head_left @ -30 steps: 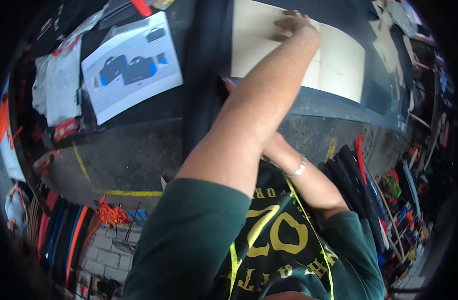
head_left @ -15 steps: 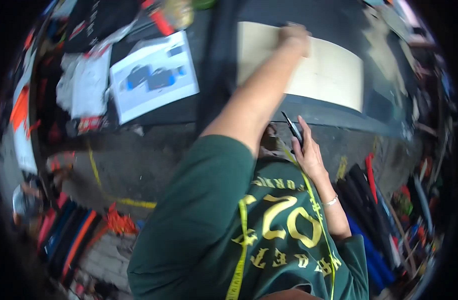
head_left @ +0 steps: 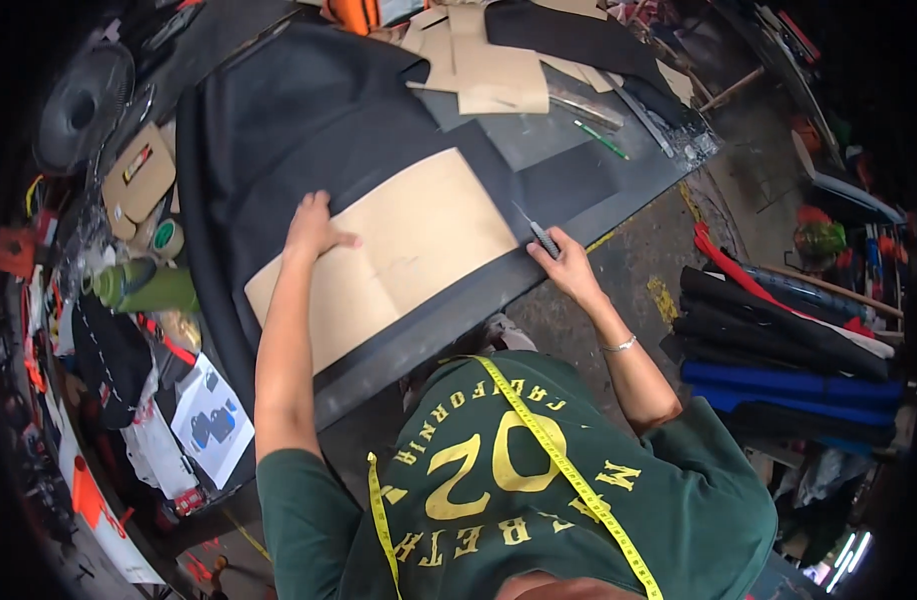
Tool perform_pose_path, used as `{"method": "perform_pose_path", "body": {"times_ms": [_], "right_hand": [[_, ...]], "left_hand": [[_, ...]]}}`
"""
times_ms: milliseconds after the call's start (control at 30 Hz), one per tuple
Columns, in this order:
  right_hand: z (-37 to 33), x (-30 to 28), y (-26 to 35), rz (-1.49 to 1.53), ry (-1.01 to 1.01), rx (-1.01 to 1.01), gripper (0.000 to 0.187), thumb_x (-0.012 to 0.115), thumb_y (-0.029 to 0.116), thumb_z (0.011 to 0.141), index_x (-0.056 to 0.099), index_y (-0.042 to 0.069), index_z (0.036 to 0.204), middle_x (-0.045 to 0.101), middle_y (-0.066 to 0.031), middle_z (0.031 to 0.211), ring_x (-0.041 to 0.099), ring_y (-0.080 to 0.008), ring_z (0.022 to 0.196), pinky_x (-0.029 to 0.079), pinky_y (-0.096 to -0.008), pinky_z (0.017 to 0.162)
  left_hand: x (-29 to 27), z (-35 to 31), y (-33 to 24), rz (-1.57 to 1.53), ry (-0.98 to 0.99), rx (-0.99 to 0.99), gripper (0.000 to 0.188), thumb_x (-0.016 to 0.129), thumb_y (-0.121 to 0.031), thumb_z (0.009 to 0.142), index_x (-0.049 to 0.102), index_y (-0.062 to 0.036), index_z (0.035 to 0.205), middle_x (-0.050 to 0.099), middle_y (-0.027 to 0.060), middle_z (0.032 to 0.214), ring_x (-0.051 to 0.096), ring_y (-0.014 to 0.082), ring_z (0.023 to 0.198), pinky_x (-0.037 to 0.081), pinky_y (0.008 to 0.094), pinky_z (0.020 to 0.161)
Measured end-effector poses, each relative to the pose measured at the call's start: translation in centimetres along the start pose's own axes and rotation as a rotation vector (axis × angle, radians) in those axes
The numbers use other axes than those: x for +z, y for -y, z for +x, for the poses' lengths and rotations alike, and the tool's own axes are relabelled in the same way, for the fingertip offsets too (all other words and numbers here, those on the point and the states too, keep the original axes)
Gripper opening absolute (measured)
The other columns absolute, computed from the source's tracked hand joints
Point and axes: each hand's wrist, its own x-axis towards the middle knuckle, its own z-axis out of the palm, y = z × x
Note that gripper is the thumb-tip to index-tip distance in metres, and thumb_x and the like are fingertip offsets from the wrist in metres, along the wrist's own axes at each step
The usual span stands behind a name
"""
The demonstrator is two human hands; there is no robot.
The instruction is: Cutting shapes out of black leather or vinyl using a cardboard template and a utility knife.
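A tan rectangular card sheet (head_left: 429, 235) lies on black fabric (head_left: 299, 110) spread over the work table. My left hand (head_left: 317, 228) rests at the card's far left edge, fingers stretched out onto the fabric and thumb on the card. In my right hand (head_left: 567, 264) is a slim utility knife (head_left: 545, 239), gripped near the table's front edge. Its thin blade points away from me, just right of the card's right-hand corner. Beside the blade lies a dark flat piece (head_left: 569, 185).
Farther back are tan card pieces (head_left: 499, 80), a green pencil (head_left: 601, 139) and a metal ruler (head_left: 639, 112). To the left sit a green bottle (head_left: 147, 287), a tape roll (head_left: 168, 238) and a printed sheet (head_left: 214, 420). Fabric rolls (head_left: 779, 325) are stacked at right.
My view has swung right, bringing the back of the table into sight. My right hand has moved forward with the knife, up to the card's right side. My left hand stays at the card.
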Motion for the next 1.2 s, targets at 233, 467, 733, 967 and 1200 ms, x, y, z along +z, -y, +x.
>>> {"method": "perform_pose_path", "body": {"times_ms": [233,467,733,967,1200], "right_hand": [[14.0,0.2,-3.6,0.000,0.014,-0.224,0.034,0.076,0.030,0.090,0.061,0.001,0.090,0.058,-0.0110,0.076,0.059,-0.0209,0.072,0.049,-0.0380,0.070],[20.8,2.5,2.1,0.357,0.397,0.218,0.051,0.083,0.043,0.081,0.060,-0.002,0.091,0.068,-0.0170,0.085,0.070,-0.0320,0.082,0.056,-0.0431,0.080],[18.7,2.8,4.4,0.103,0.466,-0.069,0.056,0.085,0.023,0.076,0.050,-0.001,0.112,0.069,-0.0298,0.096,0.069,-0.0473,0.095,0.054,-0.0531,0.083],[19.0,-10.1,6.6,0.315,0.328,-0.172,0.071,0.083,0.016,0.078,0.048,0.004,0.138,0.067,-0.0217,0.120,0.067,-0.0312,0.109,0.051,-0.0378,0.097],[31.5,-26.4,14.5,-0.096,-0.255,-0.772,0.057,0.059,0.007,0.086,0.051,-0.009,0.140,0.067,-0.0328,0.121,0.067,-0.0402,0.115,0.051,-0.0429,0.101]], "left_hand": [[-0.7,-0.6,-1.0,0.151,0.081,-0.159,0.101,0.101,-0.038,0.045,0.055,-0.0056,0.129,0.058,0.0187,0.130,0.053,0.0387,0.129,0.047,0.0435,0.107],[-0.5,0.5,-2.7,0.183,0.164,-0.285,0.109,0.102,-0.034,0.042,0.052,-0.0089,0.135,0.056,0.0155,0.134,0.055,0.0373,0.128,0.048,0.0442,0.109],[-2.0,1.3,-5.1,0.146,0.324,-0.330,0.091,0.097,-0.031,0.052,0.060,-0.0040,0.130,0.071,0.0222,0.119,0.066,0.0377,0.115,0.052,0.0434,0.102],[-11.3,0.9,-16.4,0.155,0.323,-0.149,0.044,0.081,-0.035,0.071,0.073,0.0027,0.093,0.073,0.0244,0.091,0.071,0.0396,0.093,0.056,0.0461,0.086],[-18.6,14.1,-23.1,-0.029,-0.161,0.313,0.042,0.079,-0.035,0.083,0.067,0.0050,0.084,0.065,0.0225,0.070,0.064,0.0324,0.063,0.050,0.0426,0.061]]}}
